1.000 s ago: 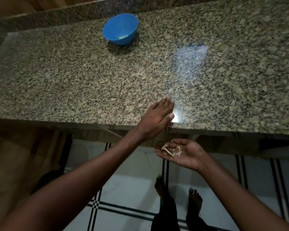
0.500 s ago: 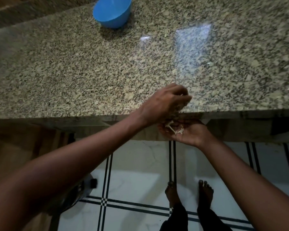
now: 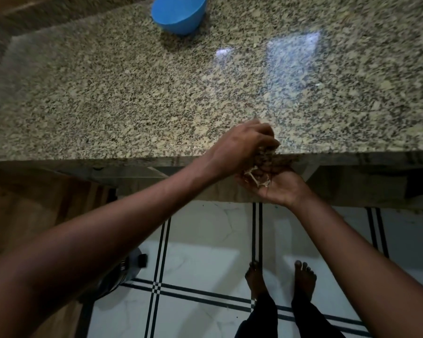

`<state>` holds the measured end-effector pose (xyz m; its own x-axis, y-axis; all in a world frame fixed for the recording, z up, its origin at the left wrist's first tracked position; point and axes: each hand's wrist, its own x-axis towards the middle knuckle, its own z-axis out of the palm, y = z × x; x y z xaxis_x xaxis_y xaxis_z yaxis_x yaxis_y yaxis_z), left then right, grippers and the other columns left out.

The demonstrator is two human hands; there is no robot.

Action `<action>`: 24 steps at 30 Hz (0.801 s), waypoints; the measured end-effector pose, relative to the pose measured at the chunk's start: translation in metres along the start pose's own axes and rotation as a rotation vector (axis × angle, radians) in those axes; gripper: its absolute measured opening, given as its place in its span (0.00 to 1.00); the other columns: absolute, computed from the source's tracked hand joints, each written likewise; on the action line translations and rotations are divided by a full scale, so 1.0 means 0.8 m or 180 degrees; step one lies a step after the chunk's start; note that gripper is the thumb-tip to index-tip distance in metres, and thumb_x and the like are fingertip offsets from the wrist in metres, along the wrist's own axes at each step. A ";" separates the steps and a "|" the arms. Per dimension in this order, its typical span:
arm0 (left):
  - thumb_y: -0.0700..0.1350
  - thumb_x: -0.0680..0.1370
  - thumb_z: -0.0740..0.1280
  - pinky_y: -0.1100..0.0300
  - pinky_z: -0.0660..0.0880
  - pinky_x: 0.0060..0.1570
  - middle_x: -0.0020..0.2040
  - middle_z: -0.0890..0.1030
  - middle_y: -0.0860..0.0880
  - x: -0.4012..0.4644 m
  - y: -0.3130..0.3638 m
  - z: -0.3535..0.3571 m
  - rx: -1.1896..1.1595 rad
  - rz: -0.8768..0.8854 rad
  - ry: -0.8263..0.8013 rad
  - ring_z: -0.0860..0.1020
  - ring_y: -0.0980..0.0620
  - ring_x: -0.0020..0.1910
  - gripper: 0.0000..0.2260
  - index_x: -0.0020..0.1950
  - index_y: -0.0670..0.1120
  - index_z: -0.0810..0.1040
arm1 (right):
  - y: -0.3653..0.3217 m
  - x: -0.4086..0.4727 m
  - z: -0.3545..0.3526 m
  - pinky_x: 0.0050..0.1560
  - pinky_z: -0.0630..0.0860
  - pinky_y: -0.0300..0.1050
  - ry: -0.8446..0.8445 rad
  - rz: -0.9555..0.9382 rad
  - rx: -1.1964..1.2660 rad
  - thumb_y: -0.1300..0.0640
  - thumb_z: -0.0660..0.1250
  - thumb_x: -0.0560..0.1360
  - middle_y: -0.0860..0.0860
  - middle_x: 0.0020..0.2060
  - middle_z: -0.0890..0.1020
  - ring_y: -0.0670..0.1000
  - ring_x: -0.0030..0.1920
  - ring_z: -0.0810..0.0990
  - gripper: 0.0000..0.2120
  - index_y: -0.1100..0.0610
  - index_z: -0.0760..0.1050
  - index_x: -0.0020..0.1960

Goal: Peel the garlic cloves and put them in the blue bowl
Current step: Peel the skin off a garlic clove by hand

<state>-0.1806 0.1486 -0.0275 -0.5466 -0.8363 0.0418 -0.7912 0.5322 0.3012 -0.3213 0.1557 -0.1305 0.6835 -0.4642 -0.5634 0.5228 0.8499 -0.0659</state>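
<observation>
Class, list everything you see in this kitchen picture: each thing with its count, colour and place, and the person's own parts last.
Blue bowl: one, blue, far side of counter.
Counter: one, speckled granite, across the upper picture.
Garlic skins: several, pale, in the right palm.
Floor: one, white tiles with black lines, below.
Dark appliance: one, on the floor at left.
Feet: two, bare, on the floor.
Left hand: one, curled at the counter edge.
Right hand: one, cupped palm-up below the edge.

Granite counter (image 3: 132, 98), tiled floor (image 3: 205, 259)
</observation>
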 end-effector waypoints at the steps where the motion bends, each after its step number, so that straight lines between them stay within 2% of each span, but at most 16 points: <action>1: 0.38 0.79 0.71 0.57 0.80 0.53 0.57 0.84 0.44 -0.006 -0.003 -0.006 -0.0016 -0.0047 -0.0030 0.81 0.48 0.53 0.10 0.60 0.43 0.85 | 0.000 0.000 0.000 0.53 0.80 0.71 0.0040 0.0029 0.0019 0.58 0.59 0.77 0.69 0.61 0.81 0.70 0.54 0.84 0.20 0.71 0.83 0.54; 4: 0.34 0.80 0.68 0.67 0.78 0.54 0.57 0.85 0.44 -0.006 -0.017 -0.024 -0.0117 -0.0521 0.0085 0.84 0.52 0.51 0.10 0.58 0.43 0.86 | 0.000 -0.001 0.002 0.47 0.80 0.73 0.0198 0.0160 0.0105 0.63 0.57 0.75 0.72 0.58 0.80 0.73 0.51 0.84 0.21 0.77 0.79 0.55; 5: 0.33 0.80 0.67 0.68 0.77 0.55 0.59 0.85 0.45 0.000 -0.022 -0.029 -0.0118 -0.0650 0.0174 0.83 0.53 0.53 0.12 0.59 0.44 0.85 | 0.001 -0.001 0.002 0.46 0.79 0.73 0.0215 0.0194 0.0132 0.64 0.56 0.74 0.73 0.58 0.80 0.73 0.51 0.83 0.21 0.78 0.78 0.55; 7: 0.33 0.81 0.66 0.62 0.77 0.61 0.62 0.82 0.46 0.016 -0.027 -0.030 -0.0063 -0.0703 0.0250 0.79 0.52 0.58 0.14 0.63 0.45 0.83 | 0.006 -0.001 0.005 0.46 0.80 0.72 0.0183 0.0216 0.0160 0.65 0.56 0.74 0.72 0.57 0.81 0.71 0.51 0.83 0.20 0.79 0.78 0.55; 9: 0.37 0.81 0.68 0.58 0.73 0.65 0.66 0.79 0.46 0.028 -0.019 -0.020 0.0016 -0.0552 0.0111 0.75 0.49 0.63 0.15 0.67 0.46 0.81 | 0.010 -0.002 0.008 0.44 0.82 0.70 0.0169 0.0196 0.0148 0.66 0.57 0.75 0.71 0.55 0.82 0.71 0.48 0.85 0.18 0.78 0.80 0.52; 11: 0.38 0.81 0.68 0.56 0.74 0.65 0.66 0.79 0.45 0.029 -0.011 -0.006 0.0104 -0.0348 -0.0008 0.75 0.48 0.63 0.15 0.67 0.45 0.81 | 0.010 -0.001 0.007 0.43 0.82 0.69 0.0142 0.0157 0.0138 0.66 0.57 0.78 0.71 0.54 0.82 0.71 0.48 0.85 0.17 0.78 0.80 0.51; 13: 0.39 0.81 0.68 0.59 0.75 0.60 0.62 0.82 0.44 0.014 -0.010 -0.001 0.0121 -0.0206 0.0081 0.78 0.48 0.59 0.12 0.64 0.44 0.83 | 0.009 -0.001 0.007 0.45 0.82 0.70 0.0129 0.0151 0.0164 0.66 0.56 0.80 0.72 0.57 0.81 0.72 0.49 0.85 0.17 0.77 0.79 0.54; 16: 0.36 0.80 0.68 0.63 0.75 0.56 0.58 0.85 0.44 -0.009 -0.021 -0.005 0.0029 -0.0247 0.0190 0.82 0.50 0.54 0.10 0.59 0.43 0.85 | 0.009 -0.003 0.007 0.46 0.81 0.71 0.0145 0.0169 0.0105 0.68 0.58 0.76 0.72 0.60 0.80 0.73 0.51 0.84 0.17 0.78 0.76 0.58; 19: 0.34 0.81 0.67 0.64 0.78 0.53 0.57 0.86 0.44 -0.014 -0.022 -0.010 -0.0087 -0.0318 0.0173 0.84 0.53 0.50 0.11 0.57 0.44 0.86 | 0.008 -0.007 0.012 0.46 0.81 0.71 0.0162 0.0208 0.0009 0.70 0.60 0.74 0.73 0.59 0.79 0.74 0.51 0.83 0.16 0.79 0.76 0.57; 21: 0.35 0.82 0.65 0.64 0.81 0.47 0.54 0.86 0.45 -0.011 -0.024 -0.013 -0.0077 -0.0367 0.0067 0.83 0.56 0.45 0.11 0.55 0.44 0.87 | 0.009 -0.009 0.016 0.45 0.81 0.72 0.0137 0.0232 -0.0052 0.75 0.66 0.67 0.74 0.58 0.80 0.75 0.50 0.83 0.17 0.81 0.76 0.55; 24: 0.37 0.82 0.66 0.66 0.80 0.37 0.46 0.86 0.49 -0.008 -0.030 -0.021 0.0014 -0.0629 -0.0073 0.82 0.59 0.37 0.09 0.48 0.44 0.86 | 0.007 -0.010 0.017 0.44 0.80 0.75 0.0113 0.0289 -0.0055 0.82 0.70 0.57 0.75 0.57 0.79 0.77 0.50 0.82 0.26 0.83 0.75 0.55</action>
<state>-0.1534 0.1386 -0.0194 -0.3866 -0.9214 -0.0395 -0.8849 0.3586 0.2972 -0.3172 0.1606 -0.1151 0.7090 -0.3760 -0.5966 0.4504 0.8924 -0.0272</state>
